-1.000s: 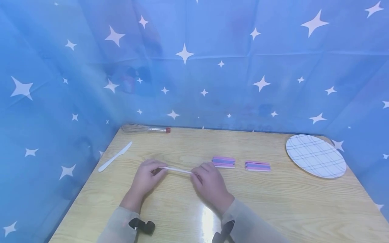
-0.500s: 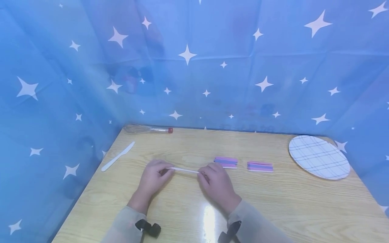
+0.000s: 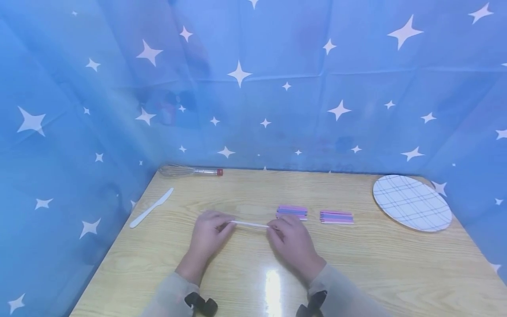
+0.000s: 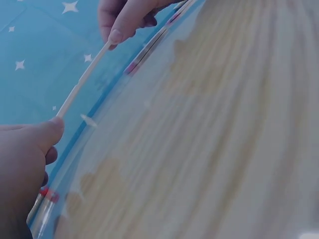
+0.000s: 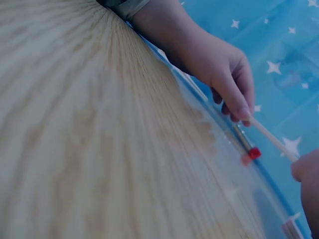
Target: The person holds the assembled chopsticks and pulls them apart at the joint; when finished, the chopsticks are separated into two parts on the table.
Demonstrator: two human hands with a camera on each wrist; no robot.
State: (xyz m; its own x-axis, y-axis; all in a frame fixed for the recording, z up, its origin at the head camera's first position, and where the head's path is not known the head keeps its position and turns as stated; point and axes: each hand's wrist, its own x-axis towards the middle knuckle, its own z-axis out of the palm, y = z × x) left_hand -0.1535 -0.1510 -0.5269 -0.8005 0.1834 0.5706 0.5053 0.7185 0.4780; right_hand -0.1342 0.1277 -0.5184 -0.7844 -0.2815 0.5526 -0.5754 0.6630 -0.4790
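A thin white stick stretches between my two hands just above the table. My left hand pinches its left end between thumb and fingers. The other end is pinched by my right hand. In the left wrist view the white stick shows a small step partway along; its exact kind is unclear. Behind and beside my right hand lies a bundle of pink, purple and white sticks, its front edge partly covered by the hand. A second similar bundle lies farther right.
A white knife lies at the left of the wooden table. Along the back left edge is a wire whisk with a red end. A checked oval plate occupies the right back corner. Blue star-patterned cloth encloses the table.
Both hands have shifted a little to the right over the table, with the white stick held between them throughout. The knife, whisk, plate and bundles stay in place; the head view wavers slightly.
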